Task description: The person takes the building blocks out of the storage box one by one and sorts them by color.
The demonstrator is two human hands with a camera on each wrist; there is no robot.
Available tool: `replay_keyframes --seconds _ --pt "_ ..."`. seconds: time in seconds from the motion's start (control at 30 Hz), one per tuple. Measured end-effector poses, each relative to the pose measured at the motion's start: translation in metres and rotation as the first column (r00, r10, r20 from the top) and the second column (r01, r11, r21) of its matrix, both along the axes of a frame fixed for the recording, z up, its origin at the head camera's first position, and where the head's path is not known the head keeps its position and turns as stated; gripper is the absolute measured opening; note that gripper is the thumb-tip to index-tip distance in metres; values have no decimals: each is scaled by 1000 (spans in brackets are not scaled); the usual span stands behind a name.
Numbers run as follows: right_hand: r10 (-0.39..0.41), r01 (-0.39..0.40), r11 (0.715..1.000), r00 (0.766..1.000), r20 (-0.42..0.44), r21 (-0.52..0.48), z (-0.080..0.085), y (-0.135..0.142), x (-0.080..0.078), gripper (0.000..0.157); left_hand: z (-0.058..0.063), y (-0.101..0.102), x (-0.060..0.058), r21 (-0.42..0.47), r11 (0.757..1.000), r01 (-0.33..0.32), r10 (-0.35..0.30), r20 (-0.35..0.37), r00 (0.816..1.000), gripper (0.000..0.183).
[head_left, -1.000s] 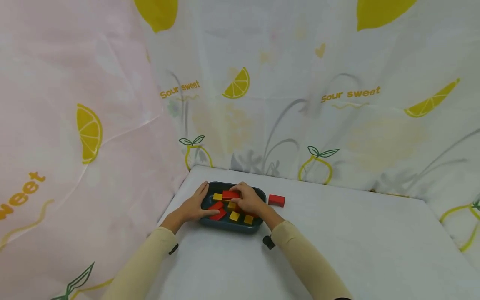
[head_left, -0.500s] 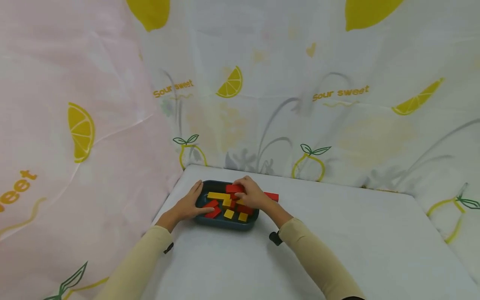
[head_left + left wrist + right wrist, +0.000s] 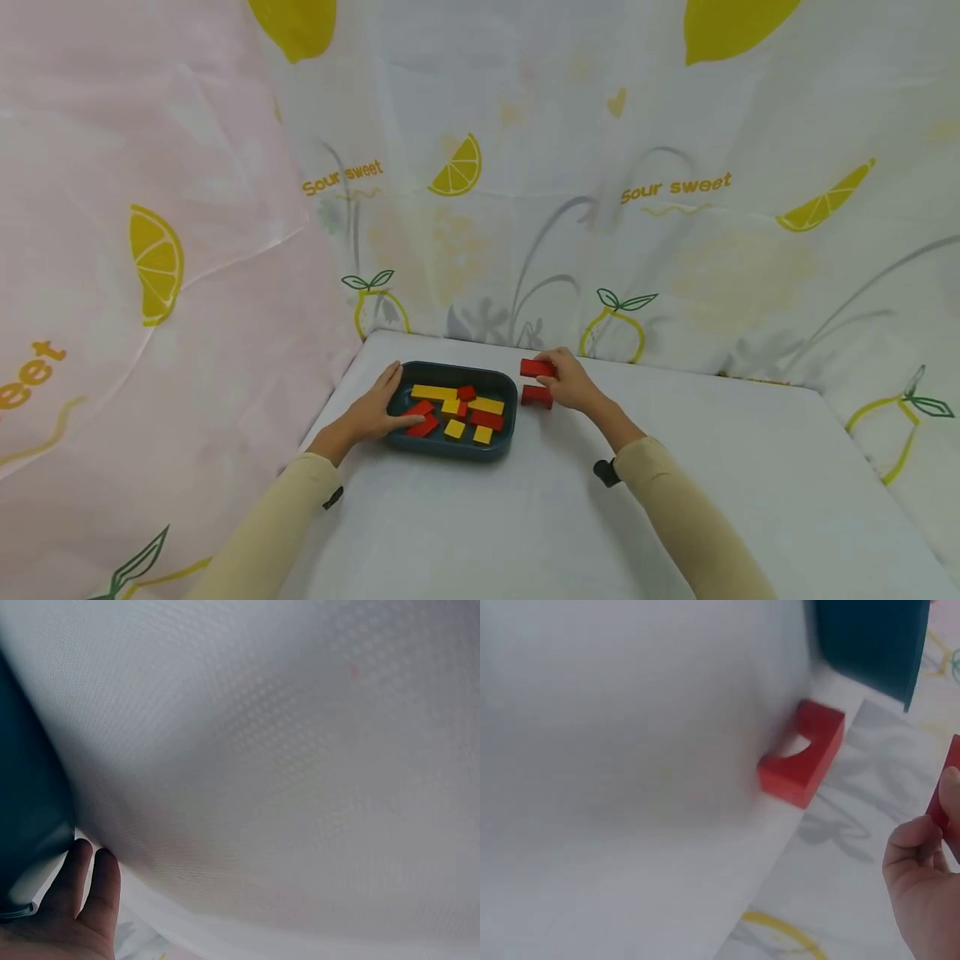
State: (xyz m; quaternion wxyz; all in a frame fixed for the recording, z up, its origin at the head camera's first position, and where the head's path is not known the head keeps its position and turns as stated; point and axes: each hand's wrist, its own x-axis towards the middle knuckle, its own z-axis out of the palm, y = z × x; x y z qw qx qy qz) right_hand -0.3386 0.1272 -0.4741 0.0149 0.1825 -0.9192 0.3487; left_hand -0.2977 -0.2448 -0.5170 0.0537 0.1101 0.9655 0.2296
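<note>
My right hand [image 3: 573, 383] pinches a red toy block [image 3: 532, 367] between thumb and fingertips, just right of the tray. Under and in front of it, a red arch block [image 3: 817, 766] stands on the table, apart from the held one. At the left end of the dark blue tray [image 3: 450, 450], my left hand [image 3: 367, 414] rests against the wall. Its fingers lie straight along the outer side, and the thumb reaches over the rim. Several red and yellow blocks lie loosely inside, among them a long yellow bar [image 3: 432, 392] and a yellow cube [image 3: 453, 429].
A white-covered table [image 3: 675, 500] extends to the right and toward me. Behind it hangs a lemon-print cloth [image 3: 555, 208]. A pinkish cloth [image 3: 225, 333] closes off the left side near the tray.
My right hand has lifted a red block out of the tray and carried it right, over beside the arch block. My left hand has stayed at the tray's left end. The head view shifted slightly.
</note>
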Motion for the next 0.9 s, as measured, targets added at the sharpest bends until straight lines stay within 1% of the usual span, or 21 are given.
replay_keyframes --seconds 0.17,0.37,0.5,0.63,0.8,0.9 --pt "-39 39 999 999 -4 -8 -6 22 2 31 4 0 2 14 1000 19 -19 -2 1000 115" --pt "-57 57 998 998 -14 38 -16 41 7 30 6 0 4 30 999 26 -26 2 1000 110" --pt "-90 89 995 996 15 48 -24 54 9 30 6 1 5 38 999 26 -26 2 1000 108" --pt "-120 117 992 991 66 49 -34 67 7 31 6 -1 4 38 999 19 -19 4 1000 110" --pt "-152 144 987 981 124 74 -48 78 3 32 0 -4 1 36 999 17 -17 -3 1000 110" --pt "-175 161 983 970 171 91 -54 82 2 33 -2 -4 0 42 999 19 -19 -9 1000 110"
